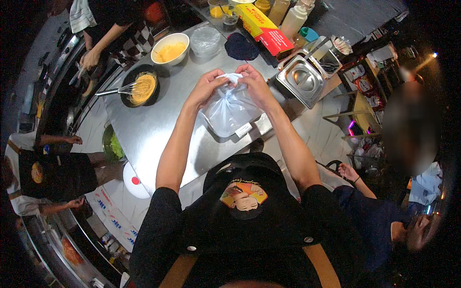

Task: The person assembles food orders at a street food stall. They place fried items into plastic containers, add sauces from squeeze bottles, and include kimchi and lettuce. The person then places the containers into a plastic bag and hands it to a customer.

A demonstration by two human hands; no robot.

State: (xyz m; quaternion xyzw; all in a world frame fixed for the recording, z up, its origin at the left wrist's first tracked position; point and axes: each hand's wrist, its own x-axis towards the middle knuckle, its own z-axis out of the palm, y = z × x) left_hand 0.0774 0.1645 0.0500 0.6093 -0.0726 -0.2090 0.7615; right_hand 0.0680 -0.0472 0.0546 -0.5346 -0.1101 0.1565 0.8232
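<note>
On the steel table [158, 139] in front of me sits a clear plastic bag [229, 113] with a container inside, its contents blurred by the film. Its neck is gathered at the top into a white twist. My left hand [210, 86] pinches the left side of that twist, fingers closed on it. From the other side my right hand [254, 85] grips it too, thumb and fingers close to the left hand's. A small white label or slip [243, 130] shows at the bag's near edge.
Left lie a black bowl [152, 102] of orange sauce with a whisk [113, 91] and a white bowl [185, 58]. Beyond stand clear round lids [205, 41], a dark cloth [241, 47], a yellow-red box [264, 31] and bottles [294, 21]. Steel pans [301, 79] sit right. Other people stand on both sides.
</note>
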